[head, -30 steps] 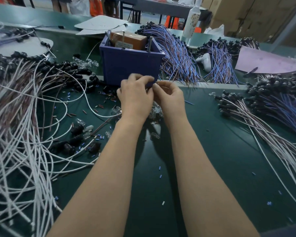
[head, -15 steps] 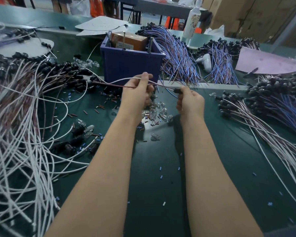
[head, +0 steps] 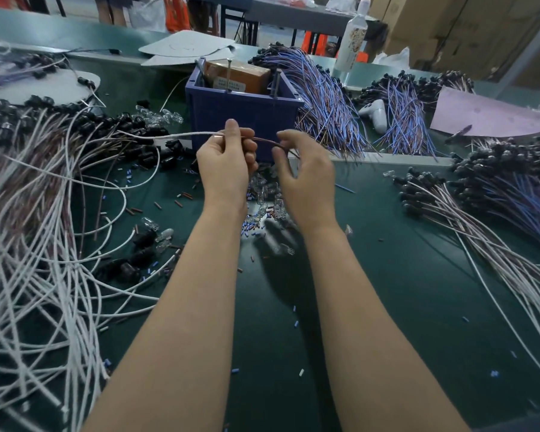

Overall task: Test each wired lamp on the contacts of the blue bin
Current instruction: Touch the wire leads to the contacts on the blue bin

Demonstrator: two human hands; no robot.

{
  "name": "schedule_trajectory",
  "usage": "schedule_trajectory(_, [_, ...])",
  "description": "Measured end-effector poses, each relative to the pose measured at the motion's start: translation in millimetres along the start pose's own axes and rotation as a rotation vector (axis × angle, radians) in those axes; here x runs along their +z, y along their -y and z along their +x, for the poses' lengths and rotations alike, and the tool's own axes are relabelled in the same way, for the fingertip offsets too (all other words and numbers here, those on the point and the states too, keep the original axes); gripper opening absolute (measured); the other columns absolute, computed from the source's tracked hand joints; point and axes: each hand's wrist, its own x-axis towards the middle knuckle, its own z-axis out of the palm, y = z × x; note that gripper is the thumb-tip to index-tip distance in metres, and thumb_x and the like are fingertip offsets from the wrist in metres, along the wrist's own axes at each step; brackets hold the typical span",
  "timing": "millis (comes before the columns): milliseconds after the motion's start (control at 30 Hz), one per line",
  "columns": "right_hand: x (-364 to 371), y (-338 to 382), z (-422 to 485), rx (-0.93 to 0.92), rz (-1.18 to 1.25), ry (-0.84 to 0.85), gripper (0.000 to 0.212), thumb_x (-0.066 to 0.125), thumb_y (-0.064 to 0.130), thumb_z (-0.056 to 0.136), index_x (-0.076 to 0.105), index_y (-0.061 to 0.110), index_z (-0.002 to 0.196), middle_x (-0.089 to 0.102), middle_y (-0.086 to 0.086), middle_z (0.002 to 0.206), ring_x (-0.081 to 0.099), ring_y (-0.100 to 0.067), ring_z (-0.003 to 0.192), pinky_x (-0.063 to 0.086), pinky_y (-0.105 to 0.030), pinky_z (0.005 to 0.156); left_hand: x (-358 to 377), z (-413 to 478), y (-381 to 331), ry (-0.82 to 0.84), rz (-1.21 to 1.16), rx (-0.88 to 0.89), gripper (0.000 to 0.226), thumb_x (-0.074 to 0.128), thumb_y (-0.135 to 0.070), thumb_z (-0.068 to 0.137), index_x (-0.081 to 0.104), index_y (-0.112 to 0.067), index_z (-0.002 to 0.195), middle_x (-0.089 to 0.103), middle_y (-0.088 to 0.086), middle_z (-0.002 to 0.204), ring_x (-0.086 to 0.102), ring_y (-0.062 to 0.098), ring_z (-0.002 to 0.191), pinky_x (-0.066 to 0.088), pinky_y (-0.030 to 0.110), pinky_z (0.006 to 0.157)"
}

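The blue bin [head: 247, 120] stands at the table's middle back with a brown box [head: 237, 77] inside and thin metal pins [head: 229, 71] standing up at its rim. In front of the bin, my left hand [head: 226, 165] pinches a wired lamp's leads [head: 181, 135], a white one trailing left and a brown one running right. My right hand [head: 307, 179] is close beside it, thumb and curled fingers round the brown lead [head: 267, 141]. The lamp's socket end is hidden behind my right hand's fingers. Both hands are below the bin's rim, apart from the pins.
A big tangle of white and brown wired lamps [head: 35, 213] covers the left. Blue-wired bundles [head: 321, 101] lie behind and right of the bin; more wired lamps [head: 493, 194] fill the right. Loose glass bulbs [head: 267, 198] and sleeve bits lie under my hands. A white bottle [head: 353, 42] stands at the back.
My hands had pulled apart with the wire stretched between them. Now my right hand has come back leftwards close to my left, and both sit a little higher before the bin.
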Motion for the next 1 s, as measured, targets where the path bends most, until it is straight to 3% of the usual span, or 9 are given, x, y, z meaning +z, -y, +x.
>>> schedule_trajectory(167, [8, -2, -6, 0.108, 0.14, 0.046, 0.009, 0.055, 0.009, 0.094, 0.063, 0.006, 0.095, 0.064, -0.003, 0.08, 0.055, -0.014, 0.07, 0.044, -0.024, 0.066, 0, 0, -5, -0.128, 0.131, 0.149, 0.04, 0.033, -0.031, 0.104, 0.058, -0.019, 0.075, 0.049, -0.007, 0.065, 0.043, 0.001, 0.052, 0.037, 0.018, 0.057])
schedule_trajectory(300, [11, -9, -7, 0.32, 0.26, 0.08, 0.009, 0.051, 0.014, 0.096, 0.057, 0.013, 0.09, 0.064, -0.006, 0.081, 0.059, -0.019, 0.076, 0.047, -0.03, 0.07, -5, 4, -11, -0.177, -0.028, 0.064, 0.032, 0.027, -0.029, 0.104, 0.052, -0.022, 0.085, 0.061, -0.009, 0.086, 0.058, 0.004, 0.076, 0.042, 0.021, 0.073])
schedule_trajectory(400, [13, -11, -6, 0.454, 0.351, 0.019, 0.015, 0.045, 0.015, 0.099, 0.05, 0.017, 0.084, 0.062, -0.005, 0.076, 0.064, -0.024, 0.073, 0.051, -0.038, 0.073, -6, 5, -9, -0.161, -0.073, 0.016, 0.029, 0.025, -0.03, 0.104, 0.045, -0.019, 0.086, 0.064, -0.006, 0.069, 0.061, 0.006, 0.061, 0.044, 0.02, 0.062])
schedule_trajectory(500, [13, -13, -7, 0.532, 0.424, -0.041, 0.016, 0.04, 0.015, 0.101, 0.046, 0.019, 0.086, 0.057, 0.0, 0.07, 0.06, -0.013, 0.053, 0.053, -0.036, 0.065, -8, 6, -5, -0.254, -0.021, 0.08, 0.032, 0.024, -0.031, 0.105, 0.039, -0.017, 0.082, 0.048, -0.006, 0.052, 0.042, 0.006, 0.042, 0.034, 0.019, 0.048])
schedule_trajectory(567, [13, -14, -7, 0.54, 0.416, -0.06, 0.013, 0.04, 0.016, 0.101, 0.046, 0.018, 0.09, 0.057, -0.001, 0.071, 0.056, -0.009, 0.049, 0.052, -0.033, 0.064, -14, 11, -3, -0.343, 0.032, 0.128, 0.031, 0.025, -0.03, 0.105, 0.036, -0.017, 0.079, 0.04, -0.004, 0.053, 0.035, 0.008, 0.044, 0.032, 0.021, 0.049])
schedule_trajectory(733, [14, -16, -6, 0.553, 0.414, -0.101, 0.014, 0.038, 0.008, 0.1, 0.047, 0.015, 0.109, 0.056, 0.002, 0.073, 0.054, -0.011, 0.054, 0.052, -0.034, 0.067, -32, 24, -6, -0.537, 0.003, 0.172, 0.032, 0.025, -0.026, 0.105, 0.04, -0.017, 0.078, 0.041, 0.002, 0.065, 0.038, 0.014, 0.055, 0.033, 0.029, 0.058])
schedule_trajectory(833, [12, -13, -4, 0.498, 0.37, -0.133, 0.023, 0.037, 0.005, 0.099, 0.044, 0.017, 0.118, 0.058, 0.005, 0.078, 0.056, -0.009, 0.054, 0.051, -0.027, 0.061, -31, 25, -8, -0.45, 0.126, 0.241, 0.033, 0.031, -0.016, 0.103, 0.049, -0.017, 0.074, 0.045, 0.0, 0.063, 0.041, 0.011, 0.055, 0.035, 0.029, 0.06])
schedule_trajectory(1000, [13, -5, 7, 0.438, 0.392, -0.201, 0.026, 0.038, 0.002, 0.098, 0.051, 0.013, 0.118, 0.059, 0.003, 0.083, 0.057, -0.009, 0.052, 0.057, -0.041, 0.068, -13, 11, -4, -0.13, 0.397, 0.359, 0.033, 0.036, -0.013, 0.1, 0.053, -0.02, 0.073, 0.047, -0.003, 0.057, 0.04, 0.001, 0.044, 0.032, 0.016, 0.048])
